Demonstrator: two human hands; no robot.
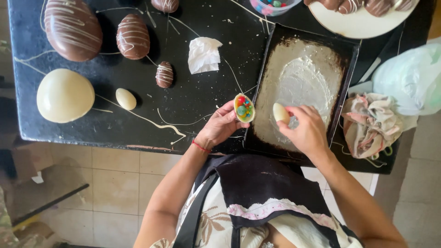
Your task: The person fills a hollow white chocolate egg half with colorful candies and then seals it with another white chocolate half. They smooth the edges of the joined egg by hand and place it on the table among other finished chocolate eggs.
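My left hand [220, 126] holds a small white chocolate egg half [244, 108] filled with coloured candies, open side up, at the left edge of a dark baking tray [264, 138]. My right hand [307, 131] holds the other white egg half [280, 113], dome up, over the tray's smear of melted white chocolate [303, 78]. The two halves are a short way apart.
On the black table [193, 96] lie a big white chocolate egg [64, 95], a small white egg [125, 98], several brown eggs with white drizzle [132, 36], and a crumpled paper [203, 55]. A plate of brown eggs [363, 20], a candy bowl [274, 6] and a cloth [370, 124] are at the right.
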